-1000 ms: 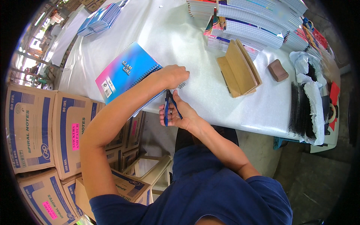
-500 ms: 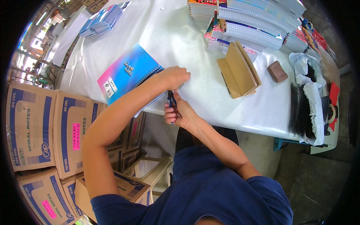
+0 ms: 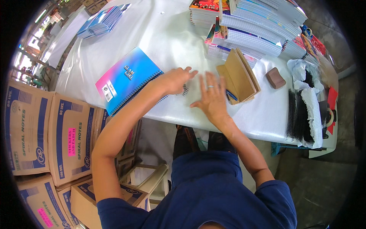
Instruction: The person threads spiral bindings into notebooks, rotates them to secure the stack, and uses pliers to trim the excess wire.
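A spiral notebook (image 3: 127, 78) with a blue and pink cover lies on the table, its black coil edge facing me. My left hand (image 3: 176, 81) is just right of it, some fingers stretched forward; my forearm crosses above the coil edge. A short bit of dark coil (image 3: 185, 90) shows beside that hand; I cannot tell whether they touch. My right hand (image 3: 213, 98), wearing a ring, is spread open and palm down over the table. Just right of its fingers lies a blue-handled hand tool (image 3: 231, 95), partly hidden, against a folded brown cardboard piece (image 3: 237, 78).
Notebook stacks stand at the far right (image 3: 251, 36) and far left (image 3: 101, 23). A brown block (image 3: 275, 78) lies right of the cardboard. Black coils (image 3: 295, 118) in white wrapping lie near the right edge. Cartons (image 3: 72, 133) are piled left of the table, by a stool (image 3: 152, 179).
My right hand has let go of the blue-handled tool, which now lies by the cardboard. That hand has moved right and spread its fingers. My left hand's fingers have stretched out.
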Demonstrator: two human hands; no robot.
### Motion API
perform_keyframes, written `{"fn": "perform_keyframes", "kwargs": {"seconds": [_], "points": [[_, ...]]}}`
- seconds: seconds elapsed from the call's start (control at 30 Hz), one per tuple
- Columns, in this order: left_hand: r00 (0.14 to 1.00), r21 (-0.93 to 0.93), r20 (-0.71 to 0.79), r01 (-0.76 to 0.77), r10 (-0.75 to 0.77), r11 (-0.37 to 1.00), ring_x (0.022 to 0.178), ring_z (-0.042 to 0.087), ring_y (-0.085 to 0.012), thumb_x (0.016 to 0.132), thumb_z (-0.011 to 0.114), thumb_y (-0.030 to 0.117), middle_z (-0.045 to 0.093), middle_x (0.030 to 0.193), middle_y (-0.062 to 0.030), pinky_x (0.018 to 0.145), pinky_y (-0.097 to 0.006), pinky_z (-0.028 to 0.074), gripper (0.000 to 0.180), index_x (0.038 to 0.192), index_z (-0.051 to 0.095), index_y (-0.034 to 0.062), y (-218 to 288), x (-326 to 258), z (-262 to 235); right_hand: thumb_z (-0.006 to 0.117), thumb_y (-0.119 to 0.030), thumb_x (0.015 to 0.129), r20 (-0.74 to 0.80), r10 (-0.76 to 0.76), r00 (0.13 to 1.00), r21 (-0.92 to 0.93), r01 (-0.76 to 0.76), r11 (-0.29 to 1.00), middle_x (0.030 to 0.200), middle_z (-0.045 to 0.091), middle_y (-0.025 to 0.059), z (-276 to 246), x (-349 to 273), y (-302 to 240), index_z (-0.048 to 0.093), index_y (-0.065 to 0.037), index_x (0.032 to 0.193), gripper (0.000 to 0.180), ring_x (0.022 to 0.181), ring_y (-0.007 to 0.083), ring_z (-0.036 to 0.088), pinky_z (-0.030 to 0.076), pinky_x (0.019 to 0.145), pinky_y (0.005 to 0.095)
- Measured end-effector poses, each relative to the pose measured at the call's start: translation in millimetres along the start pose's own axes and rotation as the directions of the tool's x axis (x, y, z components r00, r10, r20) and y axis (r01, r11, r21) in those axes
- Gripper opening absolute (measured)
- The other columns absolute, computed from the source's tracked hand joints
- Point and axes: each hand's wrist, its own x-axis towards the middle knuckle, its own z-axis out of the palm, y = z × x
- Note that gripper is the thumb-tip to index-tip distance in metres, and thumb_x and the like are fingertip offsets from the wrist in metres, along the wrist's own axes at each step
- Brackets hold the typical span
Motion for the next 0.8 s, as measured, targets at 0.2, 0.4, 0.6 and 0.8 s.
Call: {"fn": "perform_keyframes", "kwargs": {"seconds": [0.2, 0.4, 0.6, 0.8], "points": [[0.912, -0.402, -0.377, -0.004, -0.162, 0.915, 0.117, 0.056, -0.0341, 0.079, 0.068, 0.002, 0.049, 0.139, -0.0157, 0.096, -0.039, 0.048, 0.067, 0.141, 0.043, 0.0096, 20.5, -44.5, -59.3, 0.066, -0.04, 0.083, 0.097, -0.247, 0.964, 0.463, 0.176, 0.869, 0.136, 0.04, 0.0168, 50.9, 41.4, -31.9, 0.044, 0.0, 0.131, 0.066, 0.133, 0.0328, 0.034, 0.018, 0.114, 0.0556], [0.713, -0.599, -0.581, -0.047, -0.393, 0.8, 0.124, 0.054, -0.0233, 0.078, 0.067, -0.002, 0.055, 0.135, -0.0147, 0.101, -0.03, 0.042, 0.058, 0.133, 0.054, 0.0104, 31.1, -106.6, -56.3, 0.05, -0.012, 0.09, 0.121, -0.272, 0.955, 0.455, 0.19, 0.87, 0.115, 0.049, 0.0173, 45.8, 39.0, -33.4, 0.052, 0.0, 0.105, 0.02, 0.111, 0.0325, 0.045, 0.036, 0.095, 0.0478], [0.492, -0.75, -0.61, -0.103, -0.621, 0.654, 0.126, 0.05, -0.0231, 0.083, 0.063, -0.005, 0.057, 0.132, -0.0157, 0.106, -0.034, 0.037, 0.044, 0.127, 0.057, -0.0037, 29.1, -144.4, -24.6, 0.052, -0.005, 0.086, 0.083, -0.172, 0.982, 0.462, 0.115, 0.88, 0.111, 0.048, 0.0228, 37.4, 32.0, -26.9, 0.05, 0.004, 0.099, 0.016, 0.106, 0.0374, 0.045, 0.039, 0.089, 0.046], [0.023, -0.68, -0.733, -0.016, -0.68, 0.733, 0.131, 0.044, -0.0241, 0.093, 0.055, 0.003, 0.046, 0.142, -0.016, 0.11, -0.036, 0.031, 0.046, 0.138, 0.043, -0.0041, 26.8, -198.6, 40.1, 0.056, 0.007, 0.077, -0.41, 0.04, 0.911, 0.324, 0.105, 0.94, 0.111, 0.049, 0.0218, -113.2, 23.6, 54.9, 0.048, 0.0, 0.104, 0.028, 0.103, 0.0386, 0.047, 0.039, 0.09, 0.0442]]}}
